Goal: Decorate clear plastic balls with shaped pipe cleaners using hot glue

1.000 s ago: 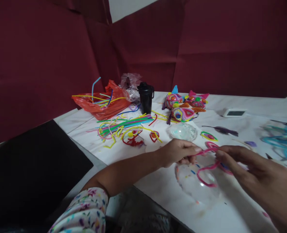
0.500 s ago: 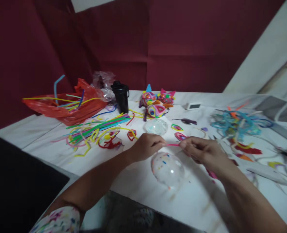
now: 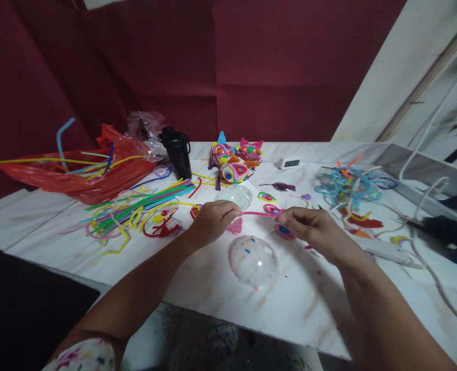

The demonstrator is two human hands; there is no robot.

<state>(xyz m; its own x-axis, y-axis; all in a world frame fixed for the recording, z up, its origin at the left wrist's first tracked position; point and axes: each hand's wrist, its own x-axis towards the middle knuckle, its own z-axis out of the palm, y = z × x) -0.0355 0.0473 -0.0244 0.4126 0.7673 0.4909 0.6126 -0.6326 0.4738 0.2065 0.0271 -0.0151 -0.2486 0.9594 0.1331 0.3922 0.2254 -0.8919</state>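
While left hand (image 3: 212, 222) and right hand (image 3: 316, 230) hold pink stem (image 3: 257, 213), screen (image 3: 291, 164) is illegible

Bundled pipe cleaners (image 3: 156, 203) and colourful figures (image 3: 234, 173) on a table (image 3: 208, 283) suggest a craft workspace.

Between hands (image 3: 215, 220): pink strip (image 3: 258, 213) blocks | right of dome (image 3: 253, 264): tabletop (image 3: 303, 304) passable (shadowed)

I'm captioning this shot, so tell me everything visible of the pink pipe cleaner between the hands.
The pink pipe cleaner is a thin, fuzzy-looking strand. The left hand and right hand pinch it, and the stretch between them runs nearly straight and level. In the picture it appears above the clear dome. Its ends cannot be made out.
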